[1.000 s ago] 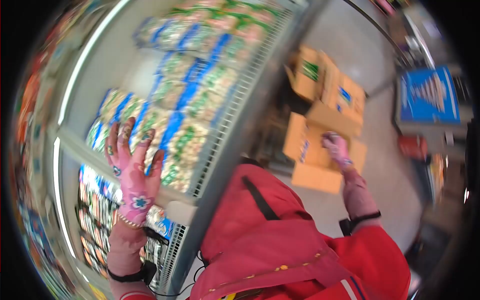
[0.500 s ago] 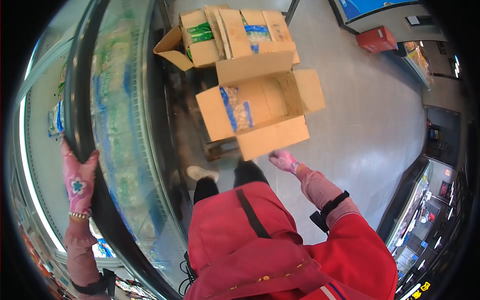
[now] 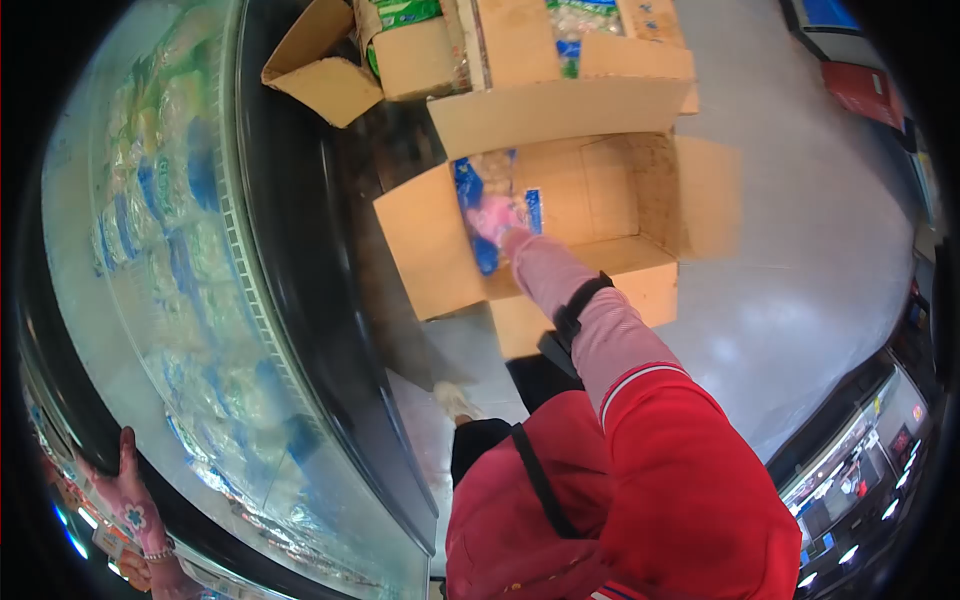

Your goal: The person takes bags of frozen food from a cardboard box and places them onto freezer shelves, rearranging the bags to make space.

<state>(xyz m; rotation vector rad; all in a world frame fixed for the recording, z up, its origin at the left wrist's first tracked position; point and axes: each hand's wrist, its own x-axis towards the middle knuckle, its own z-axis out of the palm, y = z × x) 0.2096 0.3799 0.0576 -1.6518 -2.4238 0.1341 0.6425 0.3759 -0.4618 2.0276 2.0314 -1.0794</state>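
My right hand (image 3: 496,217), in a pink glove, reaches into an open cardboard box (image 3: 600,200). It lies on a blue-and-clear plastic bag (image 3: 490,170) of pale round pieces at the box's left end; its fingers are blurred, so their grip cannot be made out. At the lower left, my left hand (image 3: 128,500), in a pink flowered glove, is closed round the black rail (image 3: 165,500) of a glass-fronted freezer. Behind the glass are stacked clear, blue and green bags (image 3: 190,240), blurry through the pane.
Another open carton (image 3: 425,60) holding green packages stands behind the box, beside a carton (image 3: 515,40) with a blue-and-clear bag. Grey floor (image 3: 790,230) stretches to the right. A red box (image 3: 862,95) is at the upper right, and a lit display case (image 3: 840,430) at the lower right.
My right hand has moved from beside the box's front flap into the box, onto the bag. The rail and my left hand now appear lower and further left, with the glass across the left side.
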